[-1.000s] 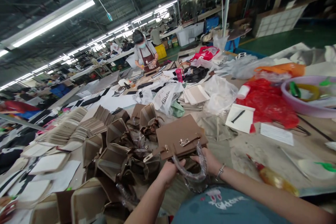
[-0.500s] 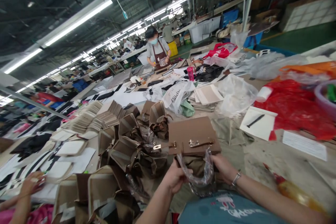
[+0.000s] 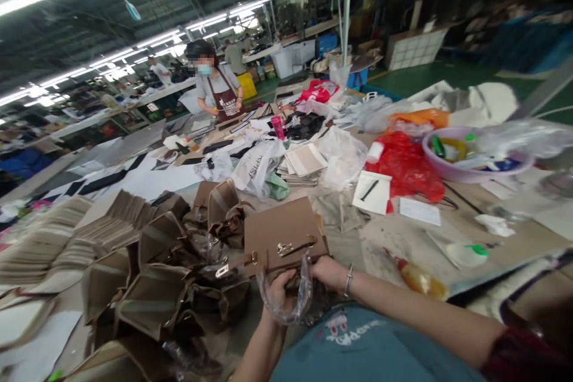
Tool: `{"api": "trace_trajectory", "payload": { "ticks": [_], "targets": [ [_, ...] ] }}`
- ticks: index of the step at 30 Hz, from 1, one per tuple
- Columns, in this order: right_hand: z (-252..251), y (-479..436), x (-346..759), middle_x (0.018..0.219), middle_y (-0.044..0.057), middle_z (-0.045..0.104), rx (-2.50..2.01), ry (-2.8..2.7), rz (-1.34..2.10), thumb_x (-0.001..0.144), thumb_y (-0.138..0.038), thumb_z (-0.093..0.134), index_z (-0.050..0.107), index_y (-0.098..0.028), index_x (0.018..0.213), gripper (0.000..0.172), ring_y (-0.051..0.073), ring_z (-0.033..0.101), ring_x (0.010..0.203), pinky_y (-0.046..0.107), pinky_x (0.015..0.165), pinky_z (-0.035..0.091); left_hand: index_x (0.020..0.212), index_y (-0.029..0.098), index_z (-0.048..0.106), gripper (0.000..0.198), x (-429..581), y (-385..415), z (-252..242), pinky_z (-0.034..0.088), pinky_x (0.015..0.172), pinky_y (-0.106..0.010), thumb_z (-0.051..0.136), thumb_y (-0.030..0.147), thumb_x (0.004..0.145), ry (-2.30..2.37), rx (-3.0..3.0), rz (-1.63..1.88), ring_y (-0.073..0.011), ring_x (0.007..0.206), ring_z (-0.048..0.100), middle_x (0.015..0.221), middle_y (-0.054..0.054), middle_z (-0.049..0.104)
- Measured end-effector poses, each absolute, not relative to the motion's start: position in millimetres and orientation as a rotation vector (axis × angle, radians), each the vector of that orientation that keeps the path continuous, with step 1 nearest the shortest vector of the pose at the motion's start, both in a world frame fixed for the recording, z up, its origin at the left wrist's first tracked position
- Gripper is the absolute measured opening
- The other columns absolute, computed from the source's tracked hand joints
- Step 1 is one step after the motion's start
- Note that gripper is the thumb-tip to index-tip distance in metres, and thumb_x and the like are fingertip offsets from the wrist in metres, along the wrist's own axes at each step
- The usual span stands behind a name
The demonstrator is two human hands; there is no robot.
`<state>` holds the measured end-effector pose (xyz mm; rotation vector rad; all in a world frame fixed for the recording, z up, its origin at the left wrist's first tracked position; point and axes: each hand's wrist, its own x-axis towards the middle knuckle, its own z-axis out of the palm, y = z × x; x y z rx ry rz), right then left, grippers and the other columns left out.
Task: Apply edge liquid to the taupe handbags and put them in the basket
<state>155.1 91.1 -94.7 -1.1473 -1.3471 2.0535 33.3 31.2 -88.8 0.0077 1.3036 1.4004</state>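
Note:
A brown handbag [image 3: 280,228] lies in front of me, its flat panel facing up with metal fittings and a small strap. Its handle, wrapped in clear plastic [image 3: 306,286], loops towards my body. My left hand [image 3: 278,293] is closed on the near edge of the bag, inside the handle loop, with its fingertips partly hidden. At the bag's near right corner, my right hand [image 3: 330,273] grips the edge, its fingers mostly out of sight behind the brown material. Several unfinished brown bag bodies [image 3: 154,292] crowd the table just left of the handbag.
Stacked beige panels [image 3: 114,215] stand at the left. To the right are a white pad [image 3: 371,192], a red plastic bag [image 3: 405,167], a purple basin [image 3: 477,173] and a bottle of yellowish liquid [image 3: 421,277]. A co-worker in an apron [image 3: 224,95] stands across the table.
My view has swung to the right, bringing the basin fully into sight. My left hand has moved further in under the handbag's near edge; my right hand still holds its right side.

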Motion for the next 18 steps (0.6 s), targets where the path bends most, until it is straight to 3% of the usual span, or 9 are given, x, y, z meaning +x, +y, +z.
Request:
{"api": "trace_trajectory", "payload": {
  "ticks": [5, 8, 14, 18],
  "targets": [
    [-85.0, 93.1, 183.1, 0.108, 0.008, 0.061, -1.098, -1.879, 1.354, 0.058, -0.036, 0.078, 0.071, -0.020, 0.084, 0.031, 0.027, 0.055, 0.104, 0.041, 0.095, 0.043, 0.104, 0.026, 0.063, 0.055, 34.2, 33.0, -80.2, 0.052, 0.082, -0.032, 0.071, 0.003, 0.055, 1.480, 0.134, 1.583, -0.0215, 0.081, 0.068, 0.080, 0.004, 0.073],
    [-87.4, 92.2, 199.2, 0.106, 0.010, 0.059, -1.224, -1.950, 1.131, 0.057, -0.035, 0.080, 0.067, -0.017, 0.089, 0.039, 0.026, 0.056, 0.100, 0.040, 0.090, 0.045, 0.098, 0.025, 0.062, 0.047, 33.0, 33.0, -78.8, 0.053, 0.081, -0.032, 0.072, 0.003, 0.058, 1.419, 0.078, 1.514, -0.0195, 0.078, 0.068, 0.082, 0.004, 0.073],
    [-105.7, 92.1, 189.5, 0.097, 0.004, 0.067, -1.302, -1.593, 1.484, 0.063, -0.030, 0.077, 0.043, -0.020, 0.127, 0.073, 0.020, 0.063, 0.084, 0.034, 0.076, 0.051, 0.100, 0.021, 0.063, 0.038, 27.9, 32.1, -89.0, 0.054, 0.083, -0.035, 0.069, 0.007, 0.065, 1.359, -0.001, 1.254, -0.0234, 0.089, 0.068, 0.084, -0.002, 0.073],
    [-113.3, 108.3, 183.9, 0.091, 0.002, 0.068, -1.345, -1.528, 1.634, 0.049, -0.034, 0.085, 0.050, -0.019, 0.118, 0.079, 0.018, 0.064, 0.074, 0.029, 0.063, 0.053, 0.111, 0.028, 0.059, 0.048, 15.1, 28.2, -100.1, 0.055, 0.083, -0.033, 0.069, 0.013, 0.066, 1.386, 0.090, 1.204, -0.0243, 0.104, 0.063, 0.094, -0.001, 0.072]
  ]
}}
